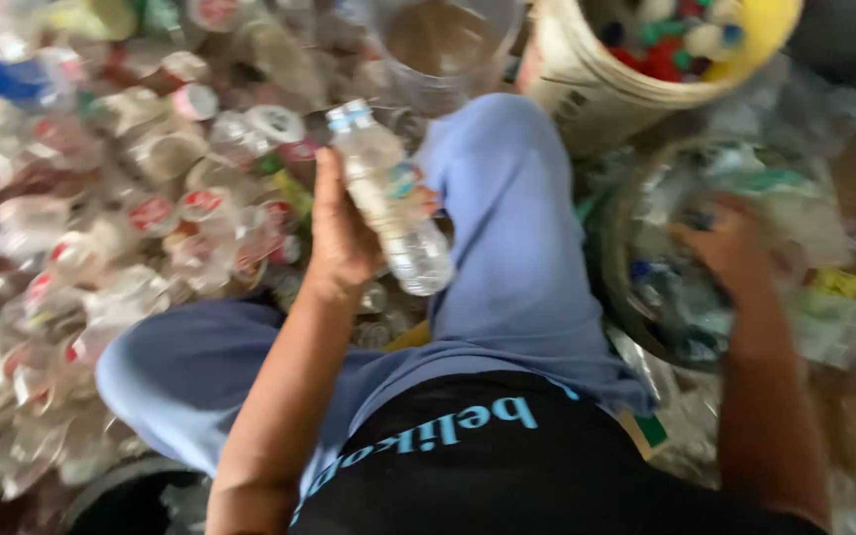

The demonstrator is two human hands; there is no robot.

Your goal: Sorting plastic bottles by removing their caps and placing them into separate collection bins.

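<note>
1. Bottle (388, 203) is clamped in the left hand (342, 233), fingers wrapped around its middle, blue cap pointing to 11 o'clock; it hangs above the blue trouser knee (507, 228).
2. To do this step well, I judge the grip should stay on the firm middle part, because thin clear plastic bends easily and the bottle may slip.
3. The right hand (730, 248) reaches into the basket (618, 213) at 3 o'clock; the picture is blurred there, so I cannot tell if its fingers are apart or closed on something.
4. The basket holds crushed clear plastic with some green and blue pieces.
5. The bucket (587, 84) at 1 o'clock holds coloured caps: red, green, white, blue.
6. A clear tub (443, 45) at 12 o'clock looks almost empty.
7. A big pile (121, 198) of clear bottles with red labels lies from 9 to 11 o'clock.
</note>
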